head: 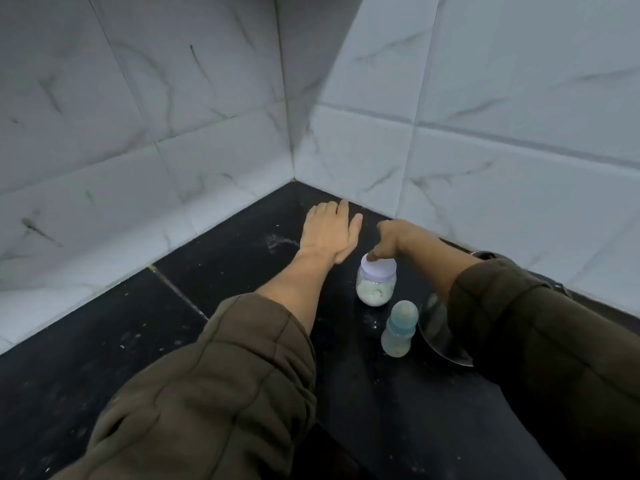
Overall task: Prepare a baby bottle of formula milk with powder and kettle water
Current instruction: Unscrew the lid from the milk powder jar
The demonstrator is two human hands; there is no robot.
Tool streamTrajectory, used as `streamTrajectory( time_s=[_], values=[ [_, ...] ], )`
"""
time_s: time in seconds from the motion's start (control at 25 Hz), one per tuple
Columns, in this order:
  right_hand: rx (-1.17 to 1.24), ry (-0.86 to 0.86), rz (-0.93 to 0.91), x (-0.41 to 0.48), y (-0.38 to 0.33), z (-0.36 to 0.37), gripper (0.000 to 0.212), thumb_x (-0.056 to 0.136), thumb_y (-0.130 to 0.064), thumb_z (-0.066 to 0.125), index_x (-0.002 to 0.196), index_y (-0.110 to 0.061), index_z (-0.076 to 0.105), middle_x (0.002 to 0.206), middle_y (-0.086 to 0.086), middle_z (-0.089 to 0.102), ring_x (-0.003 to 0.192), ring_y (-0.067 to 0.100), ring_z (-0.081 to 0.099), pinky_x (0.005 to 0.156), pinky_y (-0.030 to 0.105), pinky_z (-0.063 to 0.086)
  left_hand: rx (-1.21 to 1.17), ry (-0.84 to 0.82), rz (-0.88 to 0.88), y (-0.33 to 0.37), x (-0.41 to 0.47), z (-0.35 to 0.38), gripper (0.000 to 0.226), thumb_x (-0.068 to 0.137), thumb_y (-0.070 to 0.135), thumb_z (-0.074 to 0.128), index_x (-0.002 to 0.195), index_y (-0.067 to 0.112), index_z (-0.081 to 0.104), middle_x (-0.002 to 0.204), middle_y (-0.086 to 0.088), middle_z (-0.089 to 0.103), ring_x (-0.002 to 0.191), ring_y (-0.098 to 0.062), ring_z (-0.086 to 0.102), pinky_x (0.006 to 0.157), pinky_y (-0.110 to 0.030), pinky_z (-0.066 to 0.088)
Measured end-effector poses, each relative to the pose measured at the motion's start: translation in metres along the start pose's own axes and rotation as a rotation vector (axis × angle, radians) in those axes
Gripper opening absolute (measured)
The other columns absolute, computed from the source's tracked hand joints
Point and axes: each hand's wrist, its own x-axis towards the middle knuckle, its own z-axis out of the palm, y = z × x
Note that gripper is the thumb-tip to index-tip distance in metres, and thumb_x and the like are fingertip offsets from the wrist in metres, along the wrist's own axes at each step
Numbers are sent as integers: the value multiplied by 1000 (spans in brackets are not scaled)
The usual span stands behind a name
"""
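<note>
A dark, speckled tabletop (104, 341) ran into a corner formed by two walls of white marble-patterned tiles (138, 133). Both arms reached toward that corner in olive-brown sleeves (214, 393) pushed up past the wrists.

The left hand (329, 233) was spread flat, palm down, fingers extended and loosely together, over the tabletop close to the corner; whether it touched the surface could not be told. It held nothing.

The right hand (389, 239) was bent down at the wrist, its fingertips (373, 255) closed on the white lid (378, 266) of a small clear powder jar (375, 289). The jar stood upright on the tabletop, just to the right of the left wrist, with a layer of pale formula powder filling its lower part.

Nearer the camera and slightly to the right stood the baby bottle (398, 329), upright, with a translucent cap over a blue-green collar. A little pale powder lay at its bottom. It was near the jar but apart from it, and neither hand touched it.

Just beside the bottle on its right, mostly hidden under the right forearm, was a shiny, dark, rounded vessel (436, 330); too little showed to say whether it was the kettle. A faint pale smear (277, 241) marked the tabletop left of the left hand.
</note>
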Motion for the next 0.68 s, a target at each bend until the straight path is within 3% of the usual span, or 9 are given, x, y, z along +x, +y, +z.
streamTrajectory(
  time_s=[0.16,0.44,0.56,0.68],
  values=[
    [-31,-109,-4,3,-3,19,92,77,-52,83,151,-16,41,145,10,55,128,33,56,105,49,50,29,-79,-7,-7,-7,18,59,110,45,26,148,5,48,136,-18,62,128,-34,54,112,-45,39],
    [-2,-92,-34,12,-1,37,81,75,-42,88,143,-15,53,130,10,64,114,30,63,93,40,55,-16,-162,-30,-14,-11,26,60,110,45,26,155,7,39,148,-19,54,141,-33,45,119,-46,34],
    [4,-31,-43,6,-2,27,72,71,-46,86,131,-16,60,117,7,66,102,29,64,81,38,56,-62,-164,-26,-19,-16,21,57,110,36,32,158,6,33,152,-17,49,146,-32,37,121,-43,29],
    [37,60,-85,-3,-9,5,59,69,-54,82,110,-15,64,101,5,67,89,27,63,66,32,48,-186,-271,-45,-27,-22,5,73,102,33,50,164,7,19,166,-16,31,156,-31,20,125,-43,25]
  ],
)
